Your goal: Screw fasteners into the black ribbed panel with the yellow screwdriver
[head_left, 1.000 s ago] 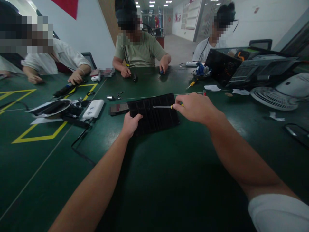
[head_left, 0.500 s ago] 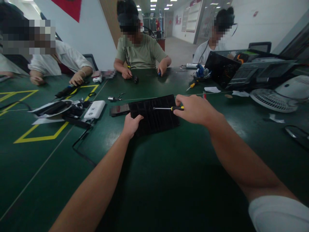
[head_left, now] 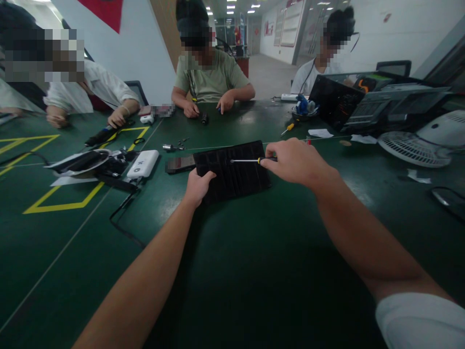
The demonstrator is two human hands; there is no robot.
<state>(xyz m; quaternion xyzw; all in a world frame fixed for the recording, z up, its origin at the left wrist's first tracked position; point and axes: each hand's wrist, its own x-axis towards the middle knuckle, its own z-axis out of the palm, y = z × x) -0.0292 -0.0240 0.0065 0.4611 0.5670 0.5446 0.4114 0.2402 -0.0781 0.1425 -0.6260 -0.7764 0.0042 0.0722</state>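
A flat black panel with ridges and compartments [head_left: 236, 182] is tilted up above the green table [head_left: 232, 271]. My left hand [head_left: 199, 188] grips its left edge, thumb on the face and the other fingers out of sight behind. In my right hand [head_left: 292, 160] is a screwdriver [head_left: 247, 161], its black and yellow handle pinched between thumb and fingers. The metal shaft points left across the panel, and its tip is at the panel's middle; whether it touches a screw is too small to tell. A dark phone-like device [head_left: 180, 164] lies just left of the panel.
Left are a white power bank [head_left: 143, 164], cables and a plate of dark parts [head_left: 82, 162]. Small metal bits [head_left: 174, 146] lie beyond. At right are a white fan [head_left: 417, 145], a computer case [head_left: 385, 104] and another screwdriver [head_left: 288, 129]. Several people sit around the table.
My right hand has shifted slightly, turning the screwdriver's handle; the tip stays at about the same spot. The person opposite has moved one hand toward the other. My left hand holds still.
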